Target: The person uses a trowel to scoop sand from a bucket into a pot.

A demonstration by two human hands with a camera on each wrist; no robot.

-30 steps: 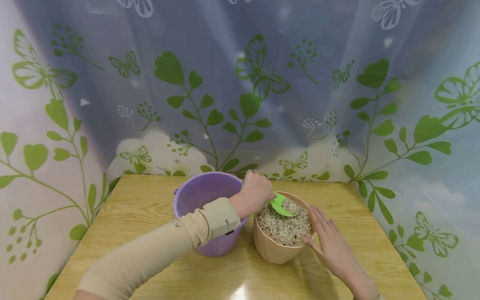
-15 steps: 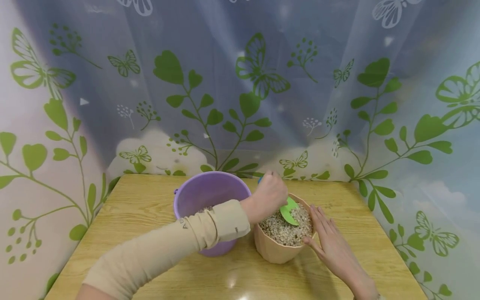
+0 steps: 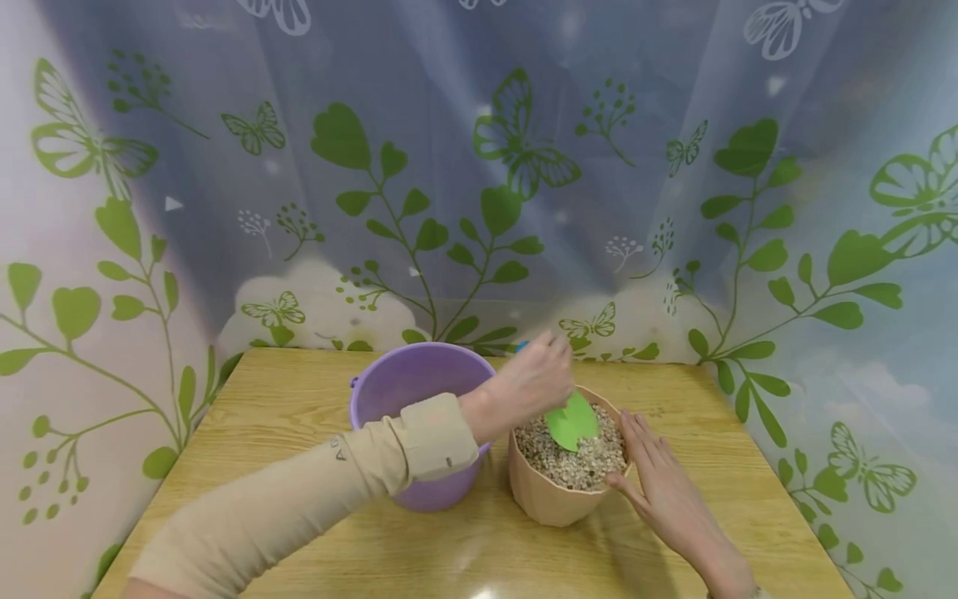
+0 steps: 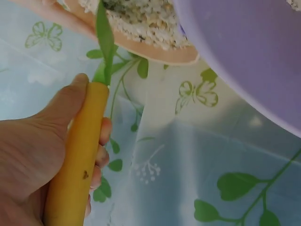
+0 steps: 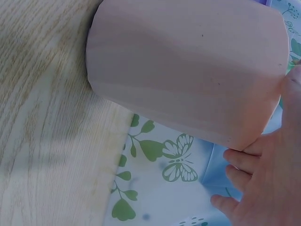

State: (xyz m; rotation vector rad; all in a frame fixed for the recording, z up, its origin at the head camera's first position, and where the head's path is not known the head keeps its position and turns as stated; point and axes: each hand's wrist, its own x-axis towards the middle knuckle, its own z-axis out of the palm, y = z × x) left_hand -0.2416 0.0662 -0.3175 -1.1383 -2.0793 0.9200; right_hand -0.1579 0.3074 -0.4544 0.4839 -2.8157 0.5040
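Observation:
My left hand (image 3: 527,383) grips a small trowel by its yellow handle (image 4: 77,155), thumb laid along the handle. The trowel's green blade (image 3: 572,422) is over the peach flowerpot (image 3: 552,503), its tip at the surface of the pale, grainy potting mix (image 3: 550,457) that fills the pot near its rim. A blue end of the handle shows behind the hand. My right hand (image 3: 669,491) rests on the pot's right side, fingers extended and thumb at the rim. In the right wrist view its fingertips meet the faceted pot wall (image 5: 188,70).
A purple bucket (image 3: 434,491) stands just left of the pot, partly covered by my left forearm (image 3: 314,499). Both containers sit on a wood-grain table (image 3: 292,399). A curtain (image 3: 419,166) printed with leaves and butterflies surrounds its back and sides.
The left hand has shifted right over the pot, and the trowel blade has turned to show its broad face over the mix. The right hand has stayed against the pot.

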